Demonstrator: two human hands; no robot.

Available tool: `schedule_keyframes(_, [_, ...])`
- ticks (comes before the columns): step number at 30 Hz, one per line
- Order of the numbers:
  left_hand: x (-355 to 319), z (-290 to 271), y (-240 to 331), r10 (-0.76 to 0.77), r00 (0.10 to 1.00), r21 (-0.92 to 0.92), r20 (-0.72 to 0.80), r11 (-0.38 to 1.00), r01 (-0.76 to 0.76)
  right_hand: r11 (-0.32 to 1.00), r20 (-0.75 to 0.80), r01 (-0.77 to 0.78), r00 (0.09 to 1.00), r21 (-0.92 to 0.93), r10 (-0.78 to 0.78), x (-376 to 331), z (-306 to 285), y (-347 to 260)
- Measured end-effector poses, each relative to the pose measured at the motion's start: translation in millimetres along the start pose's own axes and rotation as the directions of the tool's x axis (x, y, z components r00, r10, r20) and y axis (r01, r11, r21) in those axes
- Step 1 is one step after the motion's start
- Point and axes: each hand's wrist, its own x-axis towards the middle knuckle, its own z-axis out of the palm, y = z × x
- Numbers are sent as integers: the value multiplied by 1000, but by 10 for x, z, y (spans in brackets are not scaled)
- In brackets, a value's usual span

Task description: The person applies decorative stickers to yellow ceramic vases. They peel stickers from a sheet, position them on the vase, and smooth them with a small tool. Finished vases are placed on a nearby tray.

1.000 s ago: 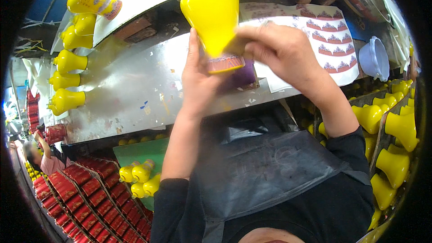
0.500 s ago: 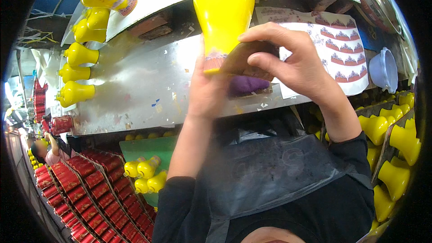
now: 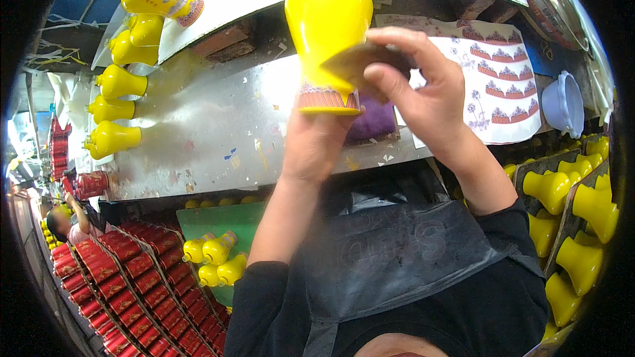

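A glossy yellow vase [image 3: 329, 20] lies over the metal worktop, its wide shoulder away from me and its base toward me. My left hand [image 3: 312, 145] is closed around its lower part from beneath, most of the fingers hidden behind it. Around the foot runs a patterned decal band [image 3: 324, 98] in pinkish brown and purple. Between thumb and fingers, my right hand [image 3: 433, 89] grips a thin, dark brown flat scraper [image 3: 367, 61]. The scraper's tip overlaps the vase's waist just above the band; whether it touches is unclear. A purple cloth [image 3: 370, 122] sits beneath my right hand.
On the metal worktop [image 3: 205, 125], a decal sheet [image 3: 476, 129] lies right of the vase, near a pale blue bucket [image 3: 562, 102]. Yellow vases [image 3: 122, 80] line the left edge; others [image 3: 582, 264] fill racks at right. Red cylinders [image 3: 119, 277] are stacked lower left, near another person [image 3: 76, 225].
The scraper has moved off the decal band up to the vase's waist, uncovering the band's right side. My right hand has shifted slightly left, and the vase has moved a little toward me.
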Motion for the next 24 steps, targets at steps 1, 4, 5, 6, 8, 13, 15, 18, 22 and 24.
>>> schedule_keyframes(1, [6,2,-6,-3,1000,25,-12,1000,3,999,70,-20,997,29,17,3,-7,8])
schedule_keyframes(4, [3,-7,0,31,996,286,-88,958,-5,993,138,-31,989,-111,46,32,-44,29])
schedule_keyframes(5, [-6,-16,9,62,995,415,-81,910,-23,987,60,-4,998,-158,14,39,-59,40])
schedule_keyframes(6, [-15,-31,20,93,993,534,-71,844,-41,972,16,-32,999,-234,37,32,-68,47])
schedule_keyframes(8, [-8,-80,31,259,964,851,63,490,-187,948,37,136,991,-289,-131,-45,-82,42])
schedule_keyframes(13, [-2,-174,-54,371,915,986,155,-112,-122,896,231,322,938,-307,-258,-513,-73,13])
schedule_keyframes(15, [22,-200,-68,355,920,986,168,-63,-156,959,147,201,974,-201,-174,-608,-100,64])
schedule_keyframes(18, [10,-213,-20,353,901,960,253,-204,-190,959,-2,-122,992,-255,125,-616,-147,95])
schedule_keyframes(22, [-37,-208,15,359,838,888,411,-365,-279,883,310,395,898,-255,-312,-590,-155,-38])
schedule_keyframes(24, [-1,-208,-79,407,863,931,300,-322,-172,902,209,281,953,-329,-221,-574,-172,-95])
